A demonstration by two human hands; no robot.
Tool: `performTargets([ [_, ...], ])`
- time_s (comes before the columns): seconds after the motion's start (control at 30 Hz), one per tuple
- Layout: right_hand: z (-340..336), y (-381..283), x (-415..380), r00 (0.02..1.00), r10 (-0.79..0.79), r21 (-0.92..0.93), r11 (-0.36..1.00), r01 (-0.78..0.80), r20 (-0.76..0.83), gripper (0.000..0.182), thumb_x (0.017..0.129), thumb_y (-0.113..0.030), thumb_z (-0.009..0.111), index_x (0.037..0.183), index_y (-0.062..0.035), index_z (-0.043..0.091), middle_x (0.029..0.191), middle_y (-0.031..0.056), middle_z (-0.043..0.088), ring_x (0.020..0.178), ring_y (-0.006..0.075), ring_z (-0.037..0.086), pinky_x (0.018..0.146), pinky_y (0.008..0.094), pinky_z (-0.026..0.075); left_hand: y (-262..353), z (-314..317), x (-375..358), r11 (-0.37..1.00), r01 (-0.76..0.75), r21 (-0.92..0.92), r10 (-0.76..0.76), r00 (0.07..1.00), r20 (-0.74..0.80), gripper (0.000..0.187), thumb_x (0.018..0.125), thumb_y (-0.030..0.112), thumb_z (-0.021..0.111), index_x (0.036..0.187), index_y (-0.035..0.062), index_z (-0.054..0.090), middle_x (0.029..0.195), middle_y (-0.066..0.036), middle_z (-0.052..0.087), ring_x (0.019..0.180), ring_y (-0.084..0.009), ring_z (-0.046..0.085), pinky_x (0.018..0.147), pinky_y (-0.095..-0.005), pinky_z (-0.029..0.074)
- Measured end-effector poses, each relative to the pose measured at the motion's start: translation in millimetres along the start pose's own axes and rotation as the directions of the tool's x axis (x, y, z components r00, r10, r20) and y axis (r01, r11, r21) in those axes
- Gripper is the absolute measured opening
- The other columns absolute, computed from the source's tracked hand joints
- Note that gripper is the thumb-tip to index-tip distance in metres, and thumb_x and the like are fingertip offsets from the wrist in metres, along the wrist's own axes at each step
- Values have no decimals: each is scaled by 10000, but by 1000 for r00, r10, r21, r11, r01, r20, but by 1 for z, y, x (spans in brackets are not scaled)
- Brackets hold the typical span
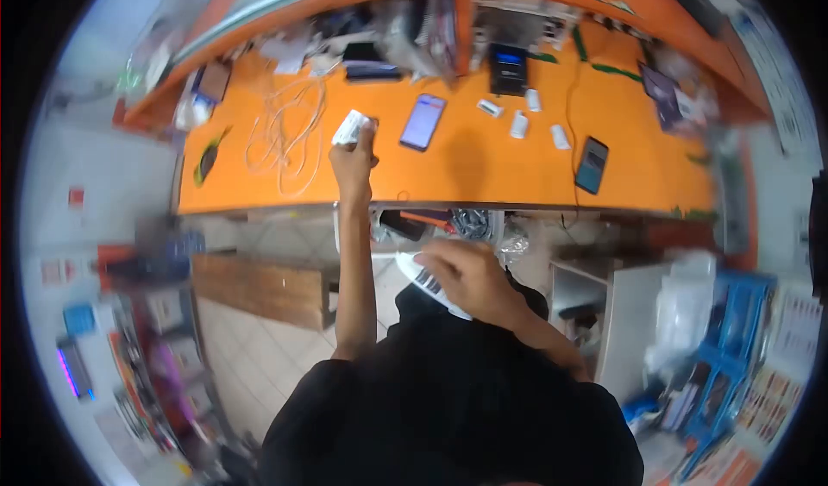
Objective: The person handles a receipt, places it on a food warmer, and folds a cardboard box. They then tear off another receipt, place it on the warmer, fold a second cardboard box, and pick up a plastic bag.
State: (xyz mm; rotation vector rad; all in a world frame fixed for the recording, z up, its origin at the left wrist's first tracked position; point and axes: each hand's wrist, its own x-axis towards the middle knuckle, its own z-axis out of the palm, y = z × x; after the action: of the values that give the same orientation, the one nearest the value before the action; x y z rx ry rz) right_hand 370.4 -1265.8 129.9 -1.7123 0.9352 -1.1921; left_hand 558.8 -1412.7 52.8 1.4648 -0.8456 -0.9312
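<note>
My left hand [354, 163] reaches over the orange desk [397, 180], its fingers closed on a small white packet [352, 129]. To the right of it lies a phone with a lit, pale purple screen [423, 122]. Nearer my body, below the desk's front edge, my right hand [473, 277] is closed on a white piece with dark markings [423, 279]. That piece slants down over my dark clothing, and the hand covers part of it.
Looped white cable [285, 137] lies left on the desk. Several small white blocks, one of them upright [518, 125], and a dark phone [592, 165] lie right. Below the desk are an open drawer [496, 225], a wooden bench [259, 288] and a blue rack [733, 331].
</note>
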Motion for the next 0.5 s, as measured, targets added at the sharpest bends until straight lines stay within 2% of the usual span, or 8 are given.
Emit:
performTargets([
  [0.13, -30, -10, -23, 925, 233, 24, 971, -237, -302, 136, 892, -84, 631, 838, 34, 590, 636, 82, 522, 566, 95, 472, 512, 258, 376, -36, 88, 96, 999, -14, 34, 0, 923, 386, 278, 857, 252, 698, 928, -17, 677, 559, 4, 530, 457, -67, 465, 411, -269, 375],
  [0.17, -35, -13, -31, 855, 260, 77, 964, -253, -449, 154, 904, -96, 623, 826, 32, 585, 621, 54, 503, 578, 57, 439, 505, 242, 352, -31, 100, 99, 862, -287, 419, 5, 830, 557, 315, 840, 268, 716, 947, -25, 672, 588, -35, 580, 460, -92, 511, 414, -289, 404],
  [0.2, -41, -7, -44, 817, 252, 45, 962, -269, -518, 129, 921, -79, 590, 871, 40, 584, 657, 98, 546, 625, 51, 442, 541, 261, 387, -26, 110, 102, 518, -581, 628, -53, 711, 701, 355, 823, 284, 735, 967, -34, 666, 617, -74, 629, 463, -117, 556, 418, -309, 432],
  [0.23, -41, -4, -54, 732, 266, 101, 960, -262, -627, 133, 920, -81, 593, 868, 42, 583, 655, 85, 542, 628, 49, 434, 541, 254, 380, -45, 111, 112, 457, -611, 646, -164, 657, 736, 444, 805, 348, 741, 1021, -30, 657, 687, -130, 676, 507, -158, 626, 485, -312, 489],
  [0.27, -39, -3, -64, 634, 270, 149, 960, -239, -725, 138, 919, -83, 595, 866, 43, 581, 653, 72, 538, 632, 47, 426, 540, 246, 373, -57, 108, 108, 444, -798, 409, 131, 509, 851, 459, 827, 396, 706, 1034, -12, 665, 681, -118, 674, 522, -158, 638, 488, -294, 488],
  [0.37, -19, 6, -104, 369, 249, 151, 950, -274, -896, 116, 912, -78, 603, 881, 32, 591, 661, 70, 537, 625, 58, 443, 537, 251, 384, -24, 107, -9, 901, -346, 261, -45, 525, 850, 417, 961, 411, 524, 991, 25, 679, 638, -7, 561, 483, -79, 490, 455, -225, 378],
  [0.47, 11, 1, -145, 197, 87, -23, 865, -501, -977, 64, 879, -43, 612, 927, 0, 609, 780, 144, 625, 623, 161, 596, 553, 298, 460, -27, 78, -137, 983, -183, 24, -17, 43, 999, 596, 961, 514, 458, 1100, -48, 601, 748, -43, 552, 618, -77, 507, 535, -227, 390],
  [0.5, 16, 10, -138, 109, -30, -75, 896, -438, -994, 109, 880, -41, 604, 984, -18, 580, 804, 148, 633, 609, 199, 601, 541, 297, 461, -37, 77, -156, 995, 95, 15, -2, -136, 991, 625, 946, 496, 506, 1217, -67, 523, 899, -68, 589, 719, -99, 525, 627, -245, 416],
])
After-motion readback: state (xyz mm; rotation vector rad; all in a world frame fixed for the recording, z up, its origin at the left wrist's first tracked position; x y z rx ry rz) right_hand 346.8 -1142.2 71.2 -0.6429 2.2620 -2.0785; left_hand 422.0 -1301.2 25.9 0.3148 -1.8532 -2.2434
